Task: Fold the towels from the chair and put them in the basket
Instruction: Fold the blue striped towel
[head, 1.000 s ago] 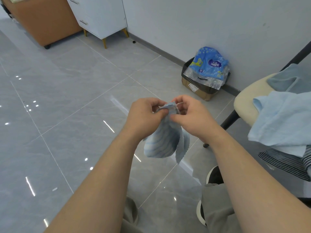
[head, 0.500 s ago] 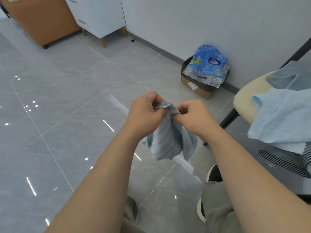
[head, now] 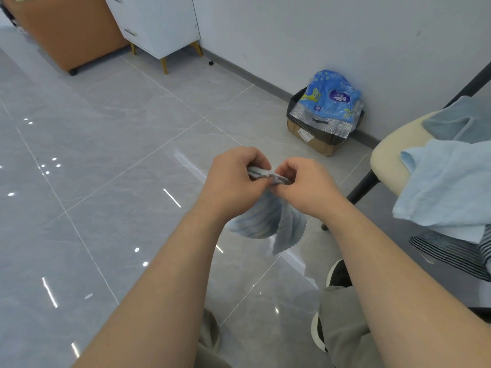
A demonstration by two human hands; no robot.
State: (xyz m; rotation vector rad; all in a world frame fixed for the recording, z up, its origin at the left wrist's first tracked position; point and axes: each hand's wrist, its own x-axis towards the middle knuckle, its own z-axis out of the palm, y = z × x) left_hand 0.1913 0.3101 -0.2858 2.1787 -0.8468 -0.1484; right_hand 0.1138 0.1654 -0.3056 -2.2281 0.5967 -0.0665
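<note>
Blue-striped cloth has shifted a little. The small towel's top edge rose in a hump between the hands half a second ago. It now lies flatter, bunched in a short band running left to right between the thumbs. The hands sit in much the same place as before.

Below them the towel hangs in folds, its long axis up and down, with one wavy-edged corner pointing at the grey tiled floor.

Both forearms reach forward. The left hand and right hand are close together with fingers curled, each pinching the towel's top edge. The towel is held in the air, to the left of the chair, where a light blue towel drapes over the seat.
</note>
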